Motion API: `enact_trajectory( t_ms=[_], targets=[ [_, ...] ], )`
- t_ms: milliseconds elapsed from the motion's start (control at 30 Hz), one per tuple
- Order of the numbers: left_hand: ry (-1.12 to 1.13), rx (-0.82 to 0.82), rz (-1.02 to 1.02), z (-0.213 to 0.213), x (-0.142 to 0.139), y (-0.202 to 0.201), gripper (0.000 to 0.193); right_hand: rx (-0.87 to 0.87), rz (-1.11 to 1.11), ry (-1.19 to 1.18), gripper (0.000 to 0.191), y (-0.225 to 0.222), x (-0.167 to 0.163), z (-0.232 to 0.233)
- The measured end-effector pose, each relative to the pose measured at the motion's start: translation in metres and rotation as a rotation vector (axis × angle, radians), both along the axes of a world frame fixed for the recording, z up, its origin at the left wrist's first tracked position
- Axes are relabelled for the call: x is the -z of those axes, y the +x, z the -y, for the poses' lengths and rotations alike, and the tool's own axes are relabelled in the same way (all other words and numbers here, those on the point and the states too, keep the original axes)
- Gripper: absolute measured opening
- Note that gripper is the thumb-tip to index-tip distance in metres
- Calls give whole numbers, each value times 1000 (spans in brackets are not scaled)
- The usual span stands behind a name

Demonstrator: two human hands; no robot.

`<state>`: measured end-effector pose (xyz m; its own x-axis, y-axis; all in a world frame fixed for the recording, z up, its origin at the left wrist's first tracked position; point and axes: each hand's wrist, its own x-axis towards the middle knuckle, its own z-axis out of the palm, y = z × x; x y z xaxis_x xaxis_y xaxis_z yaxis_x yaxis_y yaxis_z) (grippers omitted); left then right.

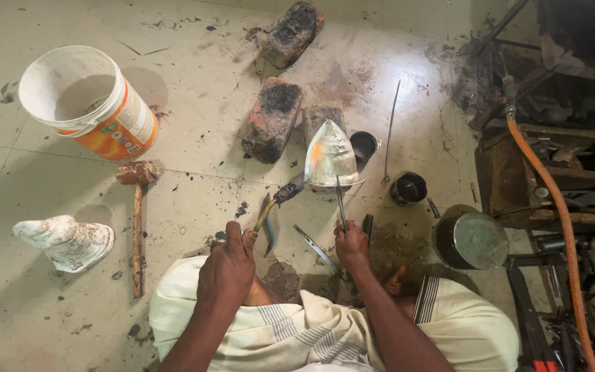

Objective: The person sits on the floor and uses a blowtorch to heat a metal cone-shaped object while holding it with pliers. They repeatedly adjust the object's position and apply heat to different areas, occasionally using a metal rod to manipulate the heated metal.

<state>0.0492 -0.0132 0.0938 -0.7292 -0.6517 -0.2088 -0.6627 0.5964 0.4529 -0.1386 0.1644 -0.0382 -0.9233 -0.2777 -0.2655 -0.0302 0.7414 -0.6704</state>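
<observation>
On floor, torch (278, 201), metal piece (330, 157), tweezer tips unclear

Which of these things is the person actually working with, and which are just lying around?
In use: left hand holding the torch; right hand holding the tweezers; shiny cone-shaped metal piece.

Lying about: bucket, mallet, white mould, bricks, small cups, orange hose.

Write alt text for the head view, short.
Seen from above, a person seated on a stained tile floor holds a torch in the left hand and a thin metal tool in the right hand, both aimed at a shiny pointed metal piece leaning on charred bricks. Bucket and mallet lie left.
</observation>
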Motion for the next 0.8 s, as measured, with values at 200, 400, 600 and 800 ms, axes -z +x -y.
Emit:
enact_trajectory(
  t_ms=[200, 400, 600, 800],
  targets=[
    [7, -17, 7, 0, -1, -4, 37, 5, -15, -13, 25, 0, 1, 0],
    [52, -23, 35, 1, -5, -10, 37, 10, -12, 0, 31, 0, 3, 1],
    [67, -30, 62, 2, -4, -11, 37, -1, -11, 20, 33, 0, 4, 1],
    [69, -44, 66, 5, 3, -13, 38, 4, 66, 20, 37, 1, -4, 2]
  ],
)
